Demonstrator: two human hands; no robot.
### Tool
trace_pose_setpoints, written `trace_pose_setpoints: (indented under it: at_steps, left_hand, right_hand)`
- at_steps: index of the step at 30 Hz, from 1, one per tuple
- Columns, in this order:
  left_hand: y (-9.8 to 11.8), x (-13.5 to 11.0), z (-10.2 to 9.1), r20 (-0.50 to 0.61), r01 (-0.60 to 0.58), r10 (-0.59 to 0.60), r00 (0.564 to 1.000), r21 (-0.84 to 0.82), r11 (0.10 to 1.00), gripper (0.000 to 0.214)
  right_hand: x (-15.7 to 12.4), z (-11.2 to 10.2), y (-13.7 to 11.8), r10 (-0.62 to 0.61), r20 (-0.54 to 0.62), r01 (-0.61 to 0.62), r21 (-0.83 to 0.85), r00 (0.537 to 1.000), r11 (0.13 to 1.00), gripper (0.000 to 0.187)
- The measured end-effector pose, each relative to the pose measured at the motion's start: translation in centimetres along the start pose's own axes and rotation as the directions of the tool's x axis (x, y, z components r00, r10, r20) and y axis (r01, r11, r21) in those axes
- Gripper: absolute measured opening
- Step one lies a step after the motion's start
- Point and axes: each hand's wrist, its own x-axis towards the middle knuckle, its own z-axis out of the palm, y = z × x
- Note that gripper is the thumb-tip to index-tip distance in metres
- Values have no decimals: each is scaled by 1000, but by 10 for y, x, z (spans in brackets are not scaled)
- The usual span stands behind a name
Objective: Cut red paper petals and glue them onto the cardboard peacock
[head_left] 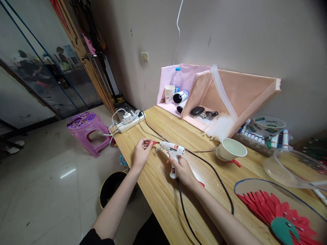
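Note:
My right hand [182, 169] is wrapped round the handle of a white hot glue gun [174, 152], a finger at its trigger. The gun's nozzle points left, toward my left hand [143, 152]. Between the fingertips of that hand is a small red strip [153, 143], right at the nozzle; I cannot tell whether they touch. A black cord [182, 200] runs from the foot of the gun's handle. To the lower right lies a cardboard piece [251, 185] covered with red petal-like strips [270, 204] and a green head shape [283, 228].
A paper cup [231, 149] and a clear plastic bowl [293, 170] stand to the right. Behind are pink box shelves [224, 92] holding a bottle [176, 81] and cups. A power strip [130, 122] sits at the left table corner, above a black bin [112, 187] and purple stool [88, 131].

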Motion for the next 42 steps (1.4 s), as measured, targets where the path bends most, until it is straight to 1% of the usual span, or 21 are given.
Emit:
trace_pose_setpoints:
  at_steps: [4,16,26,33,39,42]
  left_hand:
    - [1,-1,0,-1,-1,1,1000,3,1000,21]
    - [0,-1,0,5,-7,7,1000,-10,1000,21]
    - [-4,1,0,-1,-22,22,1000,-27,999,19]
    - [-3,1,0,-32,-30,29,999,-39,999,24]
    - [-1,0,0,-29,-21,19,999,-57,998,25]
    - [-1,0,0,-29,-17,14,999,-78,997,26]
  right_hand:
    - [0,-1,-1,11,24,-11,1,1000,1000,31]
    - [0,0,-4,34,11,-34,24,999,999,31]
    - [1,0,-3,29,8,-29,-1,1000,1000,33]
    - [1,-1,-3,36,16,-36,-1,999,999,34]
    - [2,-2,-5,37,36,-37,-11,999,999,34]
    - [1,-1,-5,54,44,-55,17,998,998,35]
